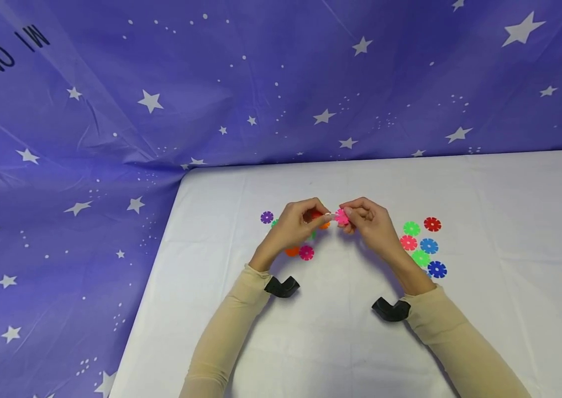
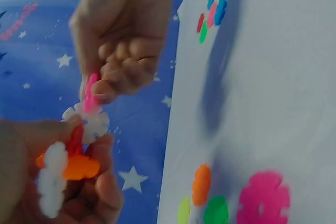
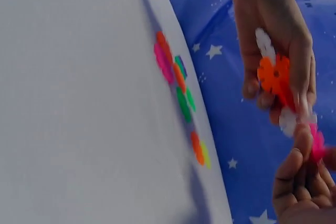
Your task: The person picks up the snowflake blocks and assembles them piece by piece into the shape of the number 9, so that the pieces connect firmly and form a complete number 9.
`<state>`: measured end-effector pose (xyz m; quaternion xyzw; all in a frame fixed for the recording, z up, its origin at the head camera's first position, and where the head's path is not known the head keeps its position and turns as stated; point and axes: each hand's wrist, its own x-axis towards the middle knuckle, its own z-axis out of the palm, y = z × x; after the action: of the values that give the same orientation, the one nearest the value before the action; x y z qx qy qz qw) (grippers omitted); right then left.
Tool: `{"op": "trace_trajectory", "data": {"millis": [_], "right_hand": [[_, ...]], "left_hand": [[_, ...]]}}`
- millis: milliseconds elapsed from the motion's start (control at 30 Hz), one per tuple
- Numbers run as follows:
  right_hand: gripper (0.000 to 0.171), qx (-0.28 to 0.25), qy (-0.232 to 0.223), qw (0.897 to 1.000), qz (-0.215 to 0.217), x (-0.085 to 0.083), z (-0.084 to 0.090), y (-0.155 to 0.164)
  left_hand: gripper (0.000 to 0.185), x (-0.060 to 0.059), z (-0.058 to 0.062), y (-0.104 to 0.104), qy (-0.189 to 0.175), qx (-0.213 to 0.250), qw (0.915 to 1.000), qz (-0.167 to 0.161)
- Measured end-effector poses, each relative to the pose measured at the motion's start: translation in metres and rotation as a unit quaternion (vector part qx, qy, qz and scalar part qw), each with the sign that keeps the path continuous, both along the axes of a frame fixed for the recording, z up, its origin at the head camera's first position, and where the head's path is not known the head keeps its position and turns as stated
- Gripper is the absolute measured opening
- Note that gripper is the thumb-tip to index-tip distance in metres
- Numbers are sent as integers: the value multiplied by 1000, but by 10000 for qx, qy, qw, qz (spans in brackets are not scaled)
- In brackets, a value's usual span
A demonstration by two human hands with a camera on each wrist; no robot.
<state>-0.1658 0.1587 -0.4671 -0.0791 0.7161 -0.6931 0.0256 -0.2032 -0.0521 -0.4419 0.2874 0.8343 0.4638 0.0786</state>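
Above the white table [image 1: 340,342] my left hand [image 1: 321,219] grips a small cluster of joined snowflake discs [image 2: 68,166], orange, red and white. My right hand [image 1: 349,216] pinches a pink disc [image 1: 342,217] on edge. In the left wrist view the pink disc [image 2: 90,93] meets a slot of the cluster's white disc [image 2: 86,121], with the right hand [image 2: 123,35] above it. The right wrist view shows the orange disc [image 3: 273,74] under the left hand's fingers [image 3: 302,77] and the pink disc [image 3: 316,142] at my right hand's fingertips [image 3: 299,145].
Loose discs lie on the table. Left of the hands are a purple disc [image 1: 267,217], an orange one [image 1: 292,251] and a magenta one [image 1: 306,252]. To the right lie several more, among them green [image 1: 411,228], red [image 1: 432,224] and blue [image 1: 428,246]. A starry blue cloth [image 1: 111,110] hangs behind and left.
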Motion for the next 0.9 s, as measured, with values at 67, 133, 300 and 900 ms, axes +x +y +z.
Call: {"op": "trace_trajectory", "data": {"millis": [67,133,300,900], "right_hand": [[32,99,-31,9999,132,-4,-4,3],[33,380,-11,9989,279,-7,-8,7],[33,1492,116,9854,816,-17,-24,16],[21,4238,902,8854,1683,-43,-20,-16]], "left_hand": [[11,-4,0,-5,-340,-64,9994,50],[10,-8,1,-11,-678,3,9976,131],[16,-15,0,-21,-1279,298,9913,118],[35,-15,11,-36,-985,50,9932,-620]]}}
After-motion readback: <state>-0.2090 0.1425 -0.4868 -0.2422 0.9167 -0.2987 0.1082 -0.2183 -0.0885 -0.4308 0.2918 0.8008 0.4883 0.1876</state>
